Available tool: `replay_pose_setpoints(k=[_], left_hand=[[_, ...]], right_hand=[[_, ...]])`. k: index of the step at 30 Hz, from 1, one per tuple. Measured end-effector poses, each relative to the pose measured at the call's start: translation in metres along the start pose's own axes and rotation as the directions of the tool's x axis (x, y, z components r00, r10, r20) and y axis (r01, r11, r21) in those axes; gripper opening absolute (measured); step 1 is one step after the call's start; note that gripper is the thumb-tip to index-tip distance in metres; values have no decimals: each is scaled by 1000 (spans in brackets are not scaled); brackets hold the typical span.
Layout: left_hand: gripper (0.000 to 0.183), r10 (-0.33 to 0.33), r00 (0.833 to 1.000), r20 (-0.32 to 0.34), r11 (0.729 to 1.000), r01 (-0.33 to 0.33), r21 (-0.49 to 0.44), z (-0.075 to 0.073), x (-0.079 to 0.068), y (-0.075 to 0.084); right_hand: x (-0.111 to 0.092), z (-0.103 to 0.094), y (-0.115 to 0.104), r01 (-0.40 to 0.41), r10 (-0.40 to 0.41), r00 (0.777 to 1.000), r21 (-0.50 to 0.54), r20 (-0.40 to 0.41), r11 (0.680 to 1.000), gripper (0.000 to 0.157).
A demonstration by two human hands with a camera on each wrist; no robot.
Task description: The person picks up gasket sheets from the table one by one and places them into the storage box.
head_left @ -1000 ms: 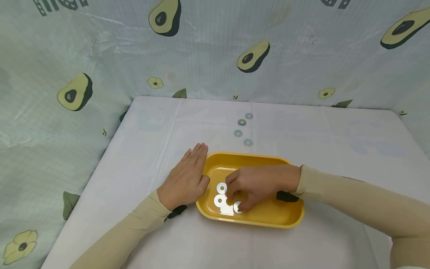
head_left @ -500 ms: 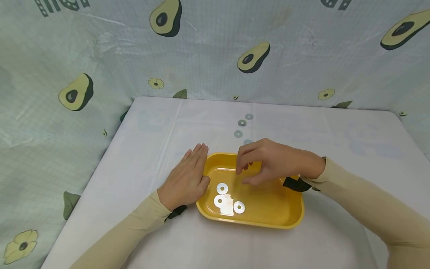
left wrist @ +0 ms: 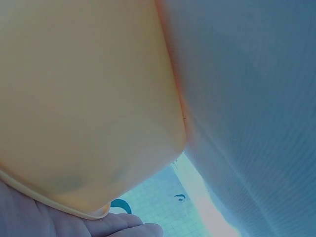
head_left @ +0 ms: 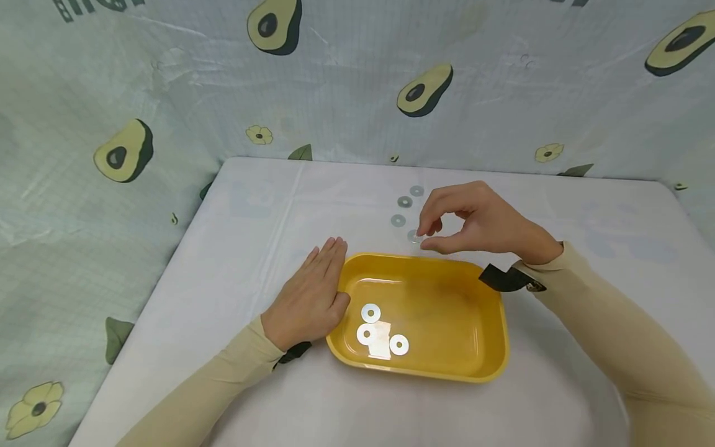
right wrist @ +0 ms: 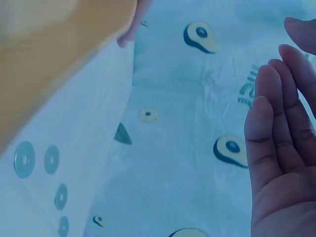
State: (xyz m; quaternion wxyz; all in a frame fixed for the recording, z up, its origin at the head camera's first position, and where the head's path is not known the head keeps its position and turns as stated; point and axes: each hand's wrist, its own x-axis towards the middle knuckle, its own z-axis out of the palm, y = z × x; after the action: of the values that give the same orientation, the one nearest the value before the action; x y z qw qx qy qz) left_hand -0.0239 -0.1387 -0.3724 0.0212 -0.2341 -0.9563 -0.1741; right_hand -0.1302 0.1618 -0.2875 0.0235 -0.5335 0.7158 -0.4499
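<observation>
My left hand (head_left: 307,298) lies along the left end of a yellow tray (head_left: 430,369), fingers straight and touching its rim. In the left wrist view the fingers (left wrist: 118,224) show under the rim of the tray (left wrist: 89,98). Inside the tray are three flat metal washers, one of them a washer (head_left: 399,344) nearer the middle. Behind the tray, my right hand (head_left: 480,217) hovers with thumb and index fingertips apart, right at the nearest washer (head_left: 412,236) on the table. The right wrist view shows the right hand (right wrist: 284,143) holding nothing, with several washers (right wrist: 24,159) to its left.
More washers stand in a loose line behind, such as a grey washer (head_left: 404,202). A white cloth covers the table (head_left: 268,211). An avocado-print sheet (head_left: 346,93) hangs at the back and left.
My right hand has left the tray's inside and moved back to the washers on the table; a third washer shows uncovered in the tray. The left hand has stayed in place.
</observation>
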Motion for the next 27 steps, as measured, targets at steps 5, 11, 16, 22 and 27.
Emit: replay_pose_setpoints(k=[5, 11, 16, 22, 27], left_hand=[[70, -11, 1000, 11, 1000, 11, 0, 0, 0, -1], [70, -8, 1000, 4, 1000, 8, 6, 1, 0, -2], [70, -5, 1000, -1, 1000, 5, 7, 0, 0, -1], [70, -5, 1000, 2, 1000, 5, 9, 0, 0, 0], [70, -10, 1000, 6, 1000, 10, 5, 0, 0, 0]], right_hand=[[1, -11, 14, -65, 73, 995, 125, -66, 990, 25], [2, -18, 33, -138, 178, 969, 226, -170, 964, 19], [-1, -19, 50, -236, 283, 937, 226, -205, 945, 10], [-7, -8, 73, -409, 438, 876, 167, -205, 897, 13], [-10, 5, 88, -482, 500, 840, 134, -211, 866, 19]])
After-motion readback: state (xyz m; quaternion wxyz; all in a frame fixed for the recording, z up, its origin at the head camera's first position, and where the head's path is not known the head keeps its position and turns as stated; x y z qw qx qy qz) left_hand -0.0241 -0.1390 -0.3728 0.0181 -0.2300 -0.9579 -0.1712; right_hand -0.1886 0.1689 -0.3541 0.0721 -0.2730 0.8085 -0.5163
